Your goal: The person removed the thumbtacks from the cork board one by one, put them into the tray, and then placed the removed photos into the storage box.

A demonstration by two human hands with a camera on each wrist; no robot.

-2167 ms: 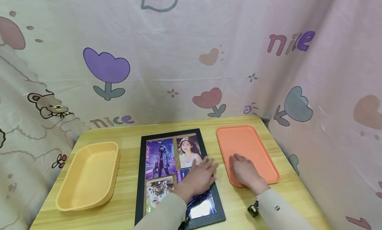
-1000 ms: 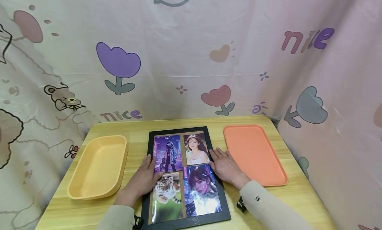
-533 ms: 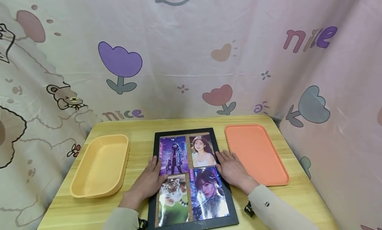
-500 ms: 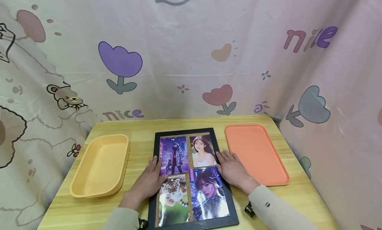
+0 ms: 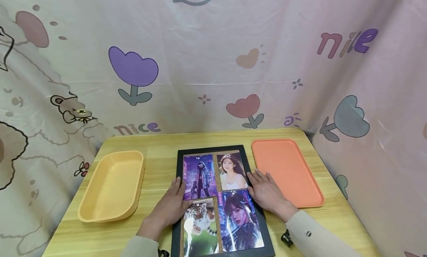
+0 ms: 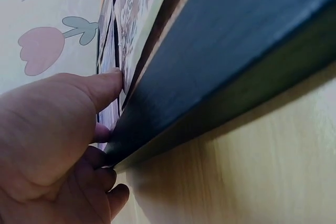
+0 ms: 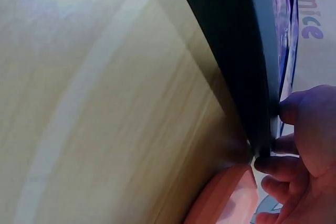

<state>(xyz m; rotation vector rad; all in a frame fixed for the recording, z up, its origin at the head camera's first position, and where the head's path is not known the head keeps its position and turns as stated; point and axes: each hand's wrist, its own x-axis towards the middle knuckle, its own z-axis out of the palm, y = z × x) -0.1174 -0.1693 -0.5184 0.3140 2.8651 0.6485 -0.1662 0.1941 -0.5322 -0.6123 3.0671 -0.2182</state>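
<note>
Your left hand [image 5: 170, 207] held the long left side of the black photo frame [image 5: 210, 150] in a light grip: thumb bent over the face at the top corner of the tiger cub photo [image 5: 200, 227], fingers against the outer side. Your right hand [image 5: 268, 192] matched it on the far side, thumb on the border, index finger at the outer edge, remaining fingers loosely bent. The frame lay face up, right of mid-table, its near end running off the bottom of the head view. Above the tiger sat the hooded figure photo [image 5: 199, 175]; the other column paired the white-top portrait [image 5: 231, 172] with the violet-lit portrait [image 5: 241, 222]. Tightest room was on your right: a narrow gap to the orange tray [image 5: 290, 172], your fingers beside its rim, contact unclear. Leftward, a wide strip of wood-grain table [image 5: 160, 153] ran to the yellow basin [image 5: 108, 192]; a narrower strip lay behind the frame, up to the printed curtain [image 5: 186, 46].
</note>
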